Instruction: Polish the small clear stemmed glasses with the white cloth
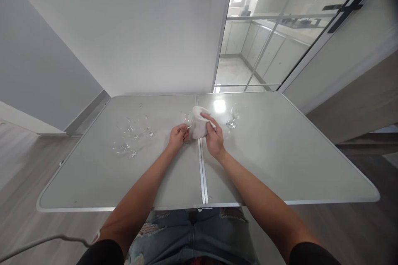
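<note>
Over the table seam, left hand [178,134] pinching seemingly a glass stem [188,127], right hand [213,134] clutching white cloth [199,126] around it.

left hand [178,136] grips glass [187,119] (stem) | right hand [213,136] presses white cloth [199,126] | table [280,161]

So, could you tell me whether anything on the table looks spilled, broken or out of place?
Nothing stands out. The clear glasses sit grouped at the left, one wine glass stands upright at the right, and both hands hold a glass in a white cloth.
</note>
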Demonstrator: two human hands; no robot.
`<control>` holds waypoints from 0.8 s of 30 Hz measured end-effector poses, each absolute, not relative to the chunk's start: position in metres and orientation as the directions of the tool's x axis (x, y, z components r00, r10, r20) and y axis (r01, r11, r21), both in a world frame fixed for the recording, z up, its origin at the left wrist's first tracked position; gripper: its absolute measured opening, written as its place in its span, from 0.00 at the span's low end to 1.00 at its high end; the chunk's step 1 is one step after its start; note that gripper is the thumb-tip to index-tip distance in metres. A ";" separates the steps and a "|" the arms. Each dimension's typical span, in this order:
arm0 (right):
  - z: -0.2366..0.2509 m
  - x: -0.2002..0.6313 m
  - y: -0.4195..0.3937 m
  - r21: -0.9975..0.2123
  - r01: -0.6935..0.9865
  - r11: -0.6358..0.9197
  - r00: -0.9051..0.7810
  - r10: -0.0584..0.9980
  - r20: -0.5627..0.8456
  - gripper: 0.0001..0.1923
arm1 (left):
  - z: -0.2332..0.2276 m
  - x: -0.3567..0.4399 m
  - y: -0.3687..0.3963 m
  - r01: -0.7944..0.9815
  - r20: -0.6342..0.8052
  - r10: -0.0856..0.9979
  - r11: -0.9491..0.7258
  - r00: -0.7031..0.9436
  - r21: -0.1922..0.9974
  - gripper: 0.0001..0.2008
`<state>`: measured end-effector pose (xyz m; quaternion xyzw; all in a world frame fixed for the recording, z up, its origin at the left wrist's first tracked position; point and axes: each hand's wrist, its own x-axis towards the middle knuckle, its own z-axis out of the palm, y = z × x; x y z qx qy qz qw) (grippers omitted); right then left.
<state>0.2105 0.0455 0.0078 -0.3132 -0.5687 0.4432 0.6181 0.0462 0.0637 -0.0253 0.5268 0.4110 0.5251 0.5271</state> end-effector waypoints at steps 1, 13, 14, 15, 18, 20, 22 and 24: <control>0.007 0.212 0.045 -0.855 -0.054 0.515 -0.137 0.845 0.518 0.22 | -0.027 0.045 0.065 -0.118 0.125 0.989 -0.115 0.082 0.986 0.29; 0.010 0.209 0.047 -0.319 0.576 0.752 -0.453 0.619 0.641 0.25 | -0.029 0.040 0.059 0.770 0.357 0.903 -0.401 0.239 0.497 0.07; 0.010 0.209 0.047 -0.371 0.584 0.722 -0.412 0.658 0.631 0.23 | -0.028 0.041 0.058 0.804 0.371 0.890 -0.417 0.266 0.423 0.08; 0.010 0.210 0.048 -0.437 0.587 0.681 -0.364 0.704 0.609 0.21 | -0.027 0.041 0.057 0.823 0.386 0.874 -0.439 0.297 0.360 0.09; 0.012 0.212 0.052 -0.684 0.541 0.489 -0.201 0.865 0.459 0.14 | -0.024 0.039 0.055 0.820 0.408 0.821 -0.519 0.400 0.242 0.14; 0.013 0.215 0.057 -0.848 0.392 0.358 -0.166 0.934 0.317 0.13 | -0.024 0.037 0.054 0.792 0.420 0.789 -0.569 0.448 0.224 0.16; 0.012 0.220 0.062 -0.967 0.132 0.219 -0.203 0.961 0.190 0.14 | -0.025 0.036 0.052 0.756 0.439 0.765 -0.607 0.472 0.244 0.17; 0.009 0.223 0.066 -0.988 -0.143 0.049 -0.219 0.972 0.080 0.14 | -0.026 0.036 0.051 0.723 0.458 0.759 -0.622 0.463 0.300 0.18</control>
